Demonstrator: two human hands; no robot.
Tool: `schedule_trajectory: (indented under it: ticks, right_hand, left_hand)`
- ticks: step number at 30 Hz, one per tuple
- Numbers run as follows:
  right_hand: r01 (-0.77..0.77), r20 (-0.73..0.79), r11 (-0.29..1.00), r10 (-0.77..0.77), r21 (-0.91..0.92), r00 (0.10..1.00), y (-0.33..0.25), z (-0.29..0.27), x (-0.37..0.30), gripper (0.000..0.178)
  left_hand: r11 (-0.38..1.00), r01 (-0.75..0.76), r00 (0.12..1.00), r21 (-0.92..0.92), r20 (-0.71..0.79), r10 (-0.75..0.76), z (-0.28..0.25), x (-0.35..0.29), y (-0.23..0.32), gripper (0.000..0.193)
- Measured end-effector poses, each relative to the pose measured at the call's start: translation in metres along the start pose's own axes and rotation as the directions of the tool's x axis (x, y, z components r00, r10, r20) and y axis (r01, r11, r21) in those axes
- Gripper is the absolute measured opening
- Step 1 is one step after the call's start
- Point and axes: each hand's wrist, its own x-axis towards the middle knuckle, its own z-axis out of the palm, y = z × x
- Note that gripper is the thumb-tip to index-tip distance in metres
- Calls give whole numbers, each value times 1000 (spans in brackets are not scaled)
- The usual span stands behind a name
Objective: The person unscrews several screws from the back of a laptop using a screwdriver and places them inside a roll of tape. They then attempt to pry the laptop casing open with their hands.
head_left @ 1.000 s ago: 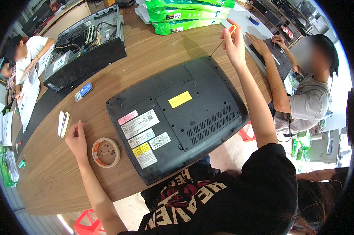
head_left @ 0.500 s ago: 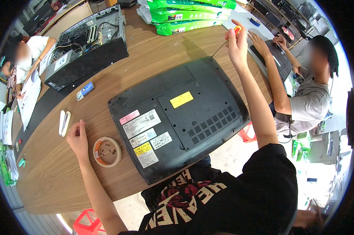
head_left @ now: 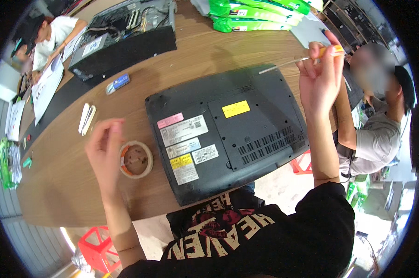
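A black laptop [head_left: 260, 125] lies upside down on the wooden table, its underside bearing several labels and a vent grille. My right hand [head_left: 321, 76], above its far right corner, is closed around the orange-yellow handle of a screwdriver [head_left: 283, 66]. The thin metal shaft points left, its tip over the laptop's far edge; whether it touches cannot be told. My left hand [head_left: 105, 150] is blurred by motion beside a roll of tape [head_left: 149, 160], fingers bent. Whether anything is in them cannot be seen. Small dark bits, like screws, lie inside the roll's ring.
A white utility knife [head_left: 87, 119] and a small blue-and-white packet [head_left: 118, 84] lie left of the laptop. An opened computer case [head_left: 126, 51] stands far left, green paper packs [head_left: 256, 23] at the back. People sit at both sides; a red stool [head_left: 98, 250] stands below the table.
The screwdriver has swung from steep to nearly level, its tip off the laptop's corner. My left hand has moved a little right, toward the tape roll. The whole view has shifted.
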Motion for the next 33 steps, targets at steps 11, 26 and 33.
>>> schedule_trajectory:
  ticks: [11,26,33]
  right_hand:
    - [-239,149,929,204,283,968,-45,59,-69,39]
    - [-105,-232,975,150,198,961,-31,0,-129,31]
    - [-33,-380,997,57,69,923,-46,-74,-133,28]
  left_hand:
    - [934,-270,885,-234,321,336,77,-56,79,27]
    - [896,-245,969,371,55,242,15,-87,-1,18]
    - [774,24,997,632,-76,31,-8,-73,-32,29]
